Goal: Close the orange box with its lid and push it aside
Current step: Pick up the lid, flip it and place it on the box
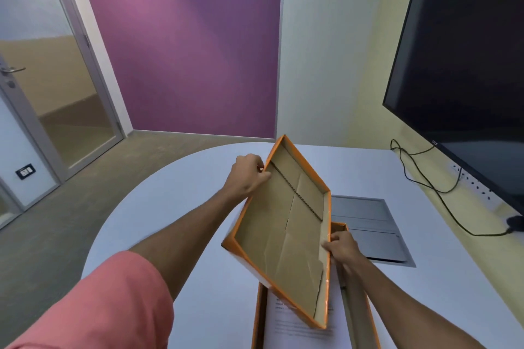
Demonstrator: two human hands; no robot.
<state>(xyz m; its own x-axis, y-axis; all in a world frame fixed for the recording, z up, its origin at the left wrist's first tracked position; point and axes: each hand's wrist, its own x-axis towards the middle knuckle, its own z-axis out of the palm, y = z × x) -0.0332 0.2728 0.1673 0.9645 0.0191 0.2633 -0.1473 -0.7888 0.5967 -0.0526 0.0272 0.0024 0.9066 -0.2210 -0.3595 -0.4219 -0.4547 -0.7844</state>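
Observation:
The orange lid [286,232] is held in the air, tilted, with its brown cardboard inside facing me. My left hand [248,176] grips its far left edge. My right hand [341,246] grips its near right edge. Under the lid, the open orange box [259,317] lies on the white table [175,195] near the front edge, with white printed paper [300,326] inside. The lid hides most of the box's far end; only its far right corner shows.
A grey cable hatch [365,221] is set flush in the table just right of the box. A large black screen [465,71] hangs on the right wall, with black cables [431,187] trailing onto the table's right side. A glass door [42,93] stands at left.

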